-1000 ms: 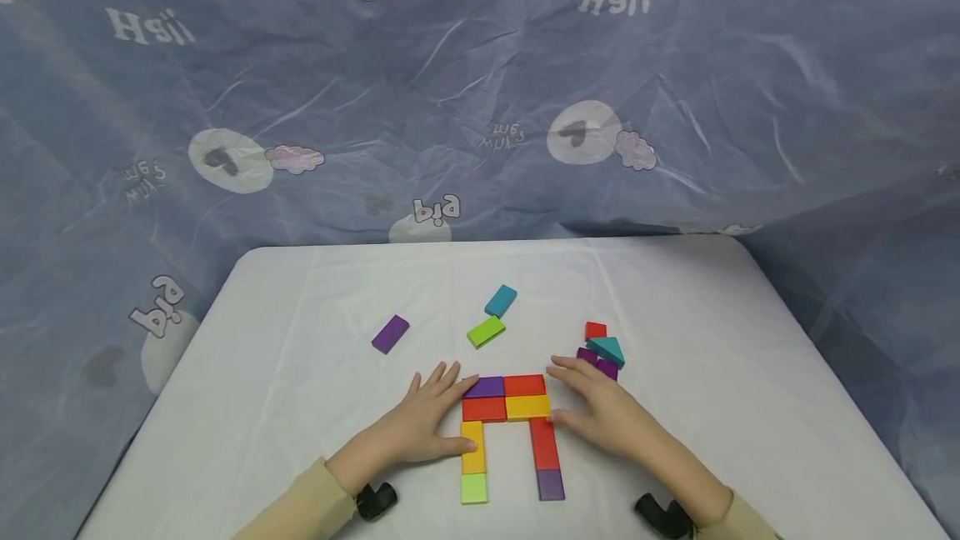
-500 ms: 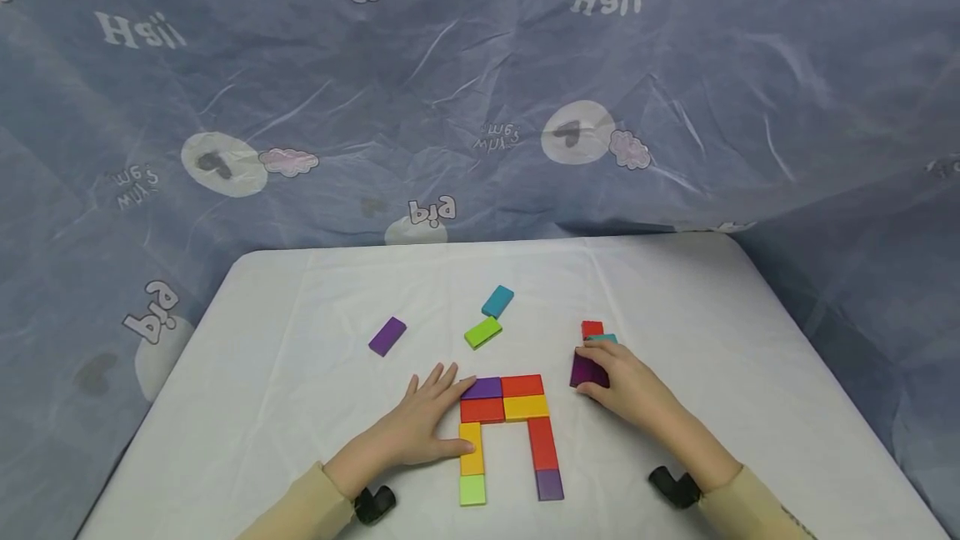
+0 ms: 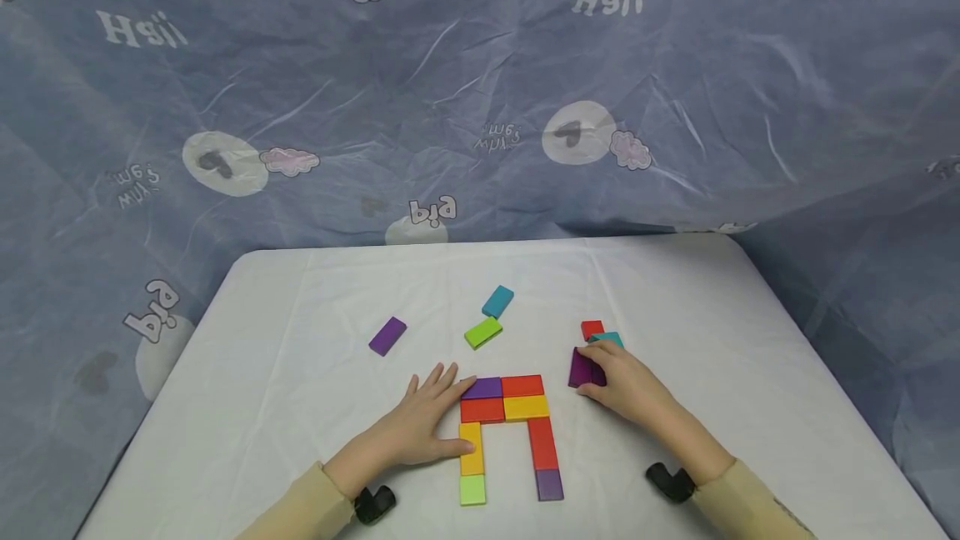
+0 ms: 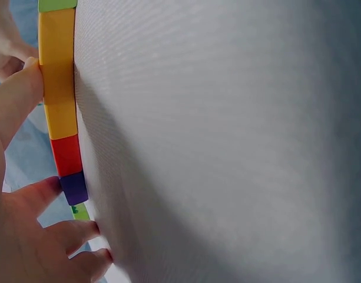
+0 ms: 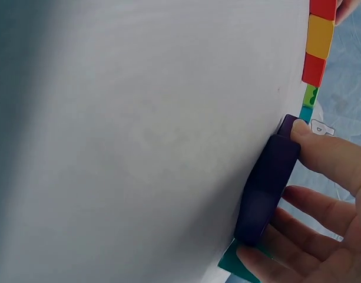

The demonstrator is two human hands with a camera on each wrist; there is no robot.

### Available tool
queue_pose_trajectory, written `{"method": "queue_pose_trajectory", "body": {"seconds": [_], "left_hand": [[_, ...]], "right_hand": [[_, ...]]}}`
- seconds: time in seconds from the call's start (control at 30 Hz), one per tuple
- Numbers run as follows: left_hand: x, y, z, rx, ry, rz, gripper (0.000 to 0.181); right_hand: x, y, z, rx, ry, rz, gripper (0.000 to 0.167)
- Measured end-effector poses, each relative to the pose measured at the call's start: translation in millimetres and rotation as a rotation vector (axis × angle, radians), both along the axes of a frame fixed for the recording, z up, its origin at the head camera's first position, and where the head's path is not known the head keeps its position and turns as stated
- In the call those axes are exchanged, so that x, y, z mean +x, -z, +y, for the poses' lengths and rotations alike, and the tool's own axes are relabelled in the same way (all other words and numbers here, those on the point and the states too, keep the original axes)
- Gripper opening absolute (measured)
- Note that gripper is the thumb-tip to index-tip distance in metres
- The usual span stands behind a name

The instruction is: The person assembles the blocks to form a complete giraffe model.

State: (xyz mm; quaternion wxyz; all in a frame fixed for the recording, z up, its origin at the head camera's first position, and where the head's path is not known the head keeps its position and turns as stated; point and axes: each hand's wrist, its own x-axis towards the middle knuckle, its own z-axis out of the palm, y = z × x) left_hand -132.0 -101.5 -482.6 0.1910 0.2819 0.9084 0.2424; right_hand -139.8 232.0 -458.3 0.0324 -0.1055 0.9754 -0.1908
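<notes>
Flat coloured blocks lie in an arch shape: a purple block and red block on top, red and yellow below, and two legs. My left hand rests at its left side, fingers spread, index tip at the purple corner and thumb on the yellow leg block. Right of the arch, my right hand pinches two purple blocks lying side by side, thumb at the near end, fingers at the far end. The right wrist view shows the nearer purple block close up.
A red block and a teal triangular block, partly covered by fingers, lie just beyond the right hand. Farther back are a blue block, a green block and a purple block. All sit on a white-covered table.
My right hand has left the arch's right side, moved right, and now grips the purple blocks. These have come slightly toward the arch. The left hand stays in place.
</notes>
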Motion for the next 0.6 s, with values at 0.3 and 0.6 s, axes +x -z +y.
{"method": "queue_pose_trajectory", "body": {"seconds": [0.3,0.6], "left_hand": [[1.0,-0.4,0.0,0.001,0.001,-0.007,0.088],[0.6,-2.1,-0.8,0.003,-0.004,-0.013,0.089]], "right_hand": [[-0.7,-0.9,-14,-0.002,-0.041,-0.018,0.059],[-1.8,-2.3,-21,-0.017,-0.096,-0.019,0.058]]}}
